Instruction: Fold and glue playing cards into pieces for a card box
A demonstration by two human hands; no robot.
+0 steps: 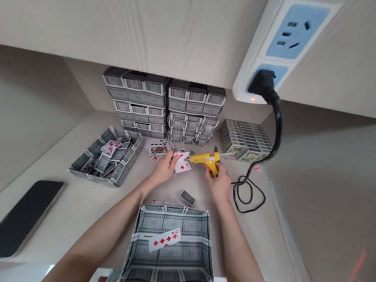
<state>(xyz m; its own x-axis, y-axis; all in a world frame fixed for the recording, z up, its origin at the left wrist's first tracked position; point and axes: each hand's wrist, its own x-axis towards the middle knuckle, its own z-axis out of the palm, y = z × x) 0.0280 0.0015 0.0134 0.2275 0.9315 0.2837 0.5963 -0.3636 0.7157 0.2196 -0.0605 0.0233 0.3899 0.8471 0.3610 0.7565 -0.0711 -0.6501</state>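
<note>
Two bare hands face off above a pale desk (265,235): the left hand (165,167) pinches a hearts playing card (182,162) between thumb and fingers, while the right hand (221,181) curls firmly round the handle of a yellow glue gun (208,159). The gun's long axis lies crosswise, nozzle aimed left at the card's right side (whether they touch, I cannot tell). Nearer the body sits an open card-covered box (190,246).
</note>
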